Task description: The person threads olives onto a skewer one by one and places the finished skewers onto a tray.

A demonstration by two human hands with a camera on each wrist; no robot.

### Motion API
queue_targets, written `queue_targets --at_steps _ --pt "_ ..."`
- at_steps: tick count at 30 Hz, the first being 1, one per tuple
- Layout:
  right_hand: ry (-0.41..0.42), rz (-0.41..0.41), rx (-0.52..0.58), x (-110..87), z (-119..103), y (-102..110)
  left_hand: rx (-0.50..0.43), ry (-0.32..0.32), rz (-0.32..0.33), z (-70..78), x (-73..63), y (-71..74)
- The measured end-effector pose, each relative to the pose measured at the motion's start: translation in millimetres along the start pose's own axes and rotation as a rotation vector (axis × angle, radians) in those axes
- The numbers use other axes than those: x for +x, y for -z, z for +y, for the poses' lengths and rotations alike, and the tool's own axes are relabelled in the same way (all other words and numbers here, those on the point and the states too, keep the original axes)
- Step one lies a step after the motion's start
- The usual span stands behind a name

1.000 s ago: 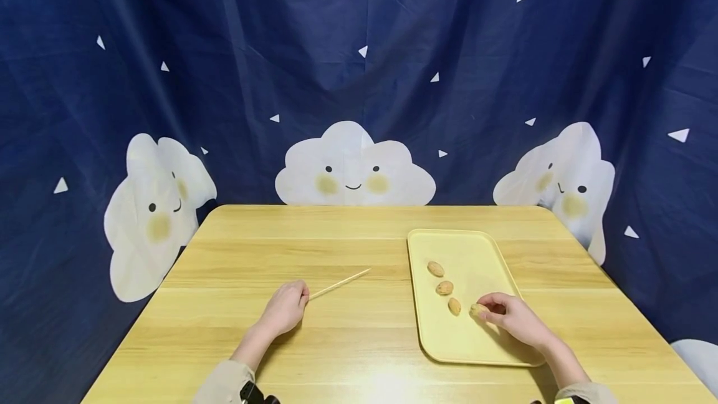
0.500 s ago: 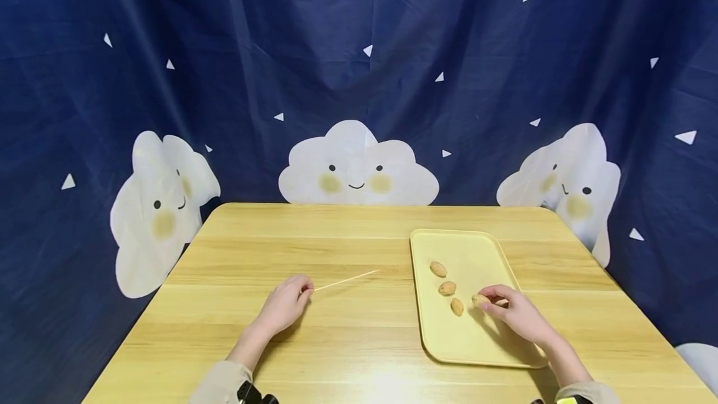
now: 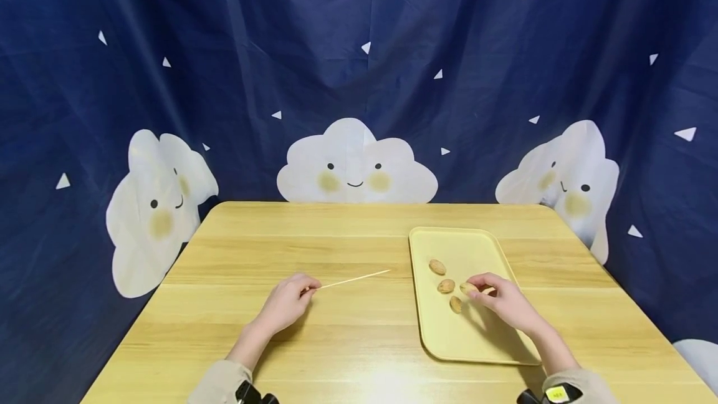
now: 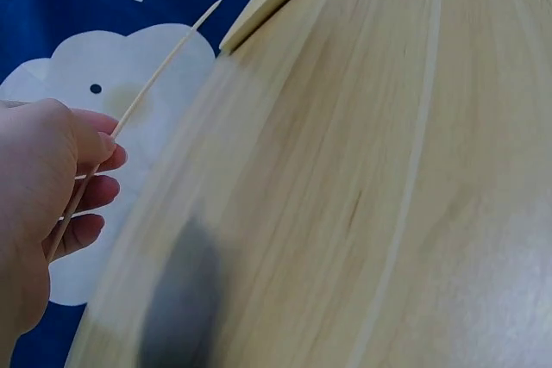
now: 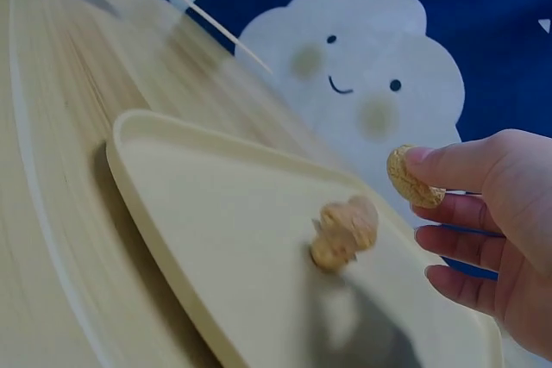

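Observation:
My left hand (image 3: 287, 304) pinches a thin bamboo skewer (image 3: 359, 278) above the table. Its pointed tip slants up and to the right, while the back end lies along my fingers (image 4: 99, 191) in the left wrist view. Over the tray, my right hand (image 3: 505, 301) holds a wrinkled golden-brown oval lump (image 5: 407, 177) between thumb and fingers; its exact kind is unclear. Several similar lumps (image 3: 437, 267) lie in a row on the pale yellow tray (image 3: 471, 341), just left of that hand. The skewer and the held lump are apart.
The wooden table (image 3: 348, 335) extends around the tray, with its far edge near a dark blue curtain (image 3: 348, 48) printed with clouds. A low raised rim runs round the tray. Each wrist wears a strapped device (image 3: 558, 393).
My right hand has lifted the lump off the tray and moved it left and away from me, towards the others. The left hand has shifted slightly right, carrying the skewer.

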State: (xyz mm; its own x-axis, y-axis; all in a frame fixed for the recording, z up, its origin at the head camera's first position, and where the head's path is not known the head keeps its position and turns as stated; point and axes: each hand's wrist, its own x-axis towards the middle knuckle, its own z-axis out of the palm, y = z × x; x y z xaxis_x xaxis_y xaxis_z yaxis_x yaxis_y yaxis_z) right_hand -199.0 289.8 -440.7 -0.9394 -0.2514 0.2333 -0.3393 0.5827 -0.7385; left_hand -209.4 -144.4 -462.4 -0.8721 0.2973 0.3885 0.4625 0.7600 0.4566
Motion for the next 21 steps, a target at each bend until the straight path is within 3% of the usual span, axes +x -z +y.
queue_targets --at_steps 11,18,21 --pt "0.034 -0.064 0.07 21.2 -31 -21 0.0 -0.205 0.098 16.7 3.8 4.7" --pt "0.023 -0.109 0.127 30.8 -30 -31 -0.075 -0.147 0.081 23.6 6.3 8.7" --pt "0.029 -0.116 0.136 32.5 -32 -34 -0.079 -0.154 0.074 25.5 7.1 10.0"
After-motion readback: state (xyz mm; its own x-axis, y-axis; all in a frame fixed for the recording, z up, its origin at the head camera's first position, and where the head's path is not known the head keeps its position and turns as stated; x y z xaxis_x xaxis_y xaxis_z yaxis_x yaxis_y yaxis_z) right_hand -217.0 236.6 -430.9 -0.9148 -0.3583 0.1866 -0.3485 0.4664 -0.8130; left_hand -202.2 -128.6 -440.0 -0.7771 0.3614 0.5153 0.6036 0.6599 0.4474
